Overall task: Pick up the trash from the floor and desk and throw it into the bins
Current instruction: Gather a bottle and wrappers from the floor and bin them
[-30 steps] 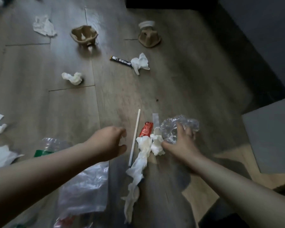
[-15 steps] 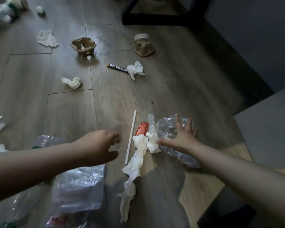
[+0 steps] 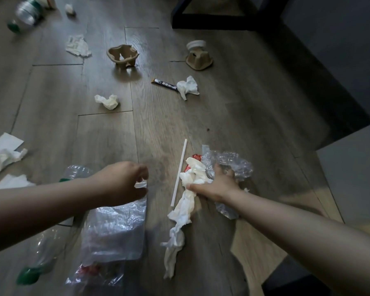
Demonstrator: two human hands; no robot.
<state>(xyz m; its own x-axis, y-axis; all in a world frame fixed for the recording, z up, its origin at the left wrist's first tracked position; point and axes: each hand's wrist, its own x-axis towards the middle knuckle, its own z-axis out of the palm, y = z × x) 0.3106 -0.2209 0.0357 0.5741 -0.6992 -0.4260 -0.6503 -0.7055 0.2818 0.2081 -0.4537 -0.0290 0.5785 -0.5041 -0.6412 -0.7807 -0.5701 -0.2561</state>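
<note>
Trash is scattered across the wood floor (image 3: pixel 244 107), none of it binned yet, and I see no bin in view. Right hand (image 3: pixel 217 185): fingers curled, clamped on the top of a long tissue (image 3: pixel 179 221), with crinkled plastic (image 3: pixel 231 165) bunched under them. Left hand (image 3: pixel 120 182): fingers together, apparently pinching a small pale scrap (image 3: pixel 141 185) above a clear bag (image 3: pixel 113 229).

Risks as I read them:
- The tissue tail lies loose on the floor, so a quick lift could tear it or let it slide out.
- The plastic looks springy and slick and is only partly gathered, so it is likely to pop free.
- A red wrapper (image 3: pixel 195 158) touches the tissue and a straw (image 3: pixel 178 174) lies just beside. Both are easy to leave behind or flick away.
- The scrap is tiny and could drop unnoticed.

Farther out and untouched are a crumpled tissue (image 3: pixel 107 101), cup carriers (image 3: pixel 122 55), a black sachet (image 3: pixel 163 84) and a bottle (image 3: pixel 26 13).
</note>
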